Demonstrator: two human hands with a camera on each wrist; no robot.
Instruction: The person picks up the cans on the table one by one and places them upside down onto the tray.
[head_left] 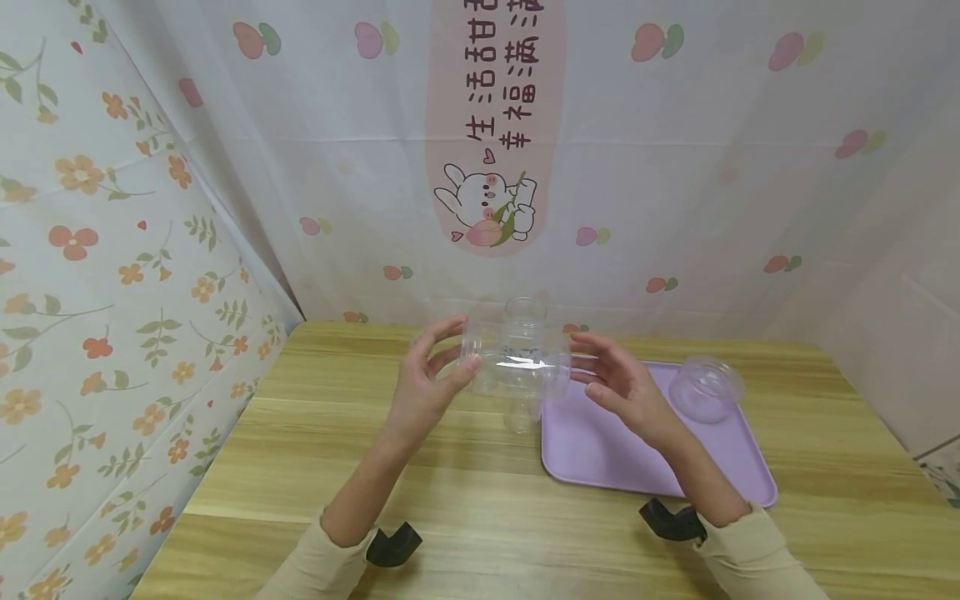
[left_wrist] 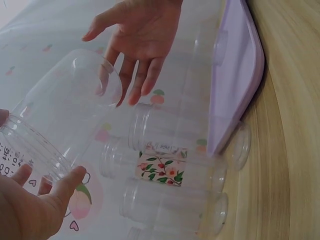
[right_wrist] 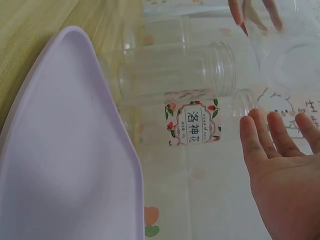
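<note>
Pretty much a homey curtained-off tabletop nook tbh, though whether it's set up in a home or a studio can't be told. The wood-grain table (head_left: 465, 517) is backed at 12 o'clock by a white curtain (head_left: 712, 183) printed with fruit shapes, a bunny (head_left: 487, 200) and 2 columns of Chinese characters. At 9 o'clock it's closed off by a flowery cloth (head_left: 82, 292). Creases can be seen in the curtain, so it's hung fabric.

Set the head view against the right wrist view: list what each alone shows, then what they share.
Only the head view shows the clear container on the purple tray and the person's sleeves. Only the right wrist view shows the flowered label with its lettering plainly. Both show the purple tray, the left hand, the clear jar it holds, the right hand and the rabbit print.
</note>
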